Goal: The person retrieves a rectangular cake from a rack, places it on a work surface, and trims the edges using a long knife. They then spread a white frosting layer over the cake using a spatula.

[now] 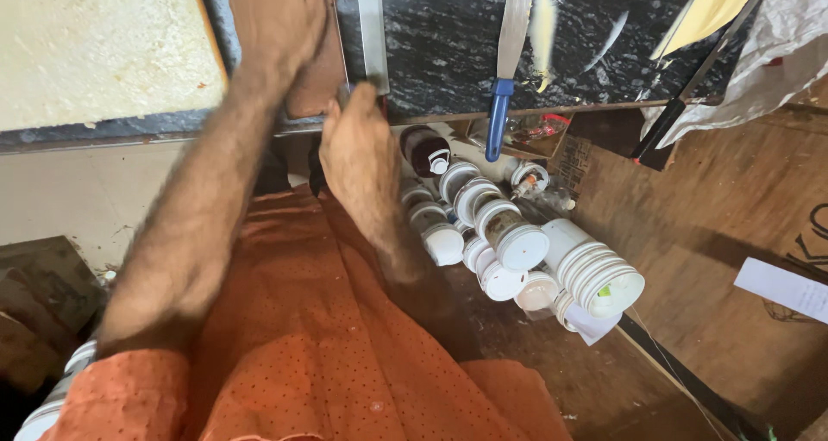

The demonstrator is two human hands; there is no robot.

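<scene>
My left hand (280, 18) reaches up onto the dark stone counter (448, 53) and lies over a brown wooden piece (315, 75), holding it down; its fingertips run out of the frame. Just below the counter's edge, my right hand (355, 143) is closed around the handle of a long flat metal blade (373, 27). The blade runs straight up along the right side of the brown piece. My orange dotted shirt (319, 337) fills the lower middle of the view.
A knife with a blue handle (498, 118) lies on the counter to the right. A cream slab (95, 44) sits top left. Under the counter stand several jars with white lids (509, 234) and stacked white lids (599, 273). A wooden panel (707, 234) with a paper slip (783, 287) is at right.
</scene>
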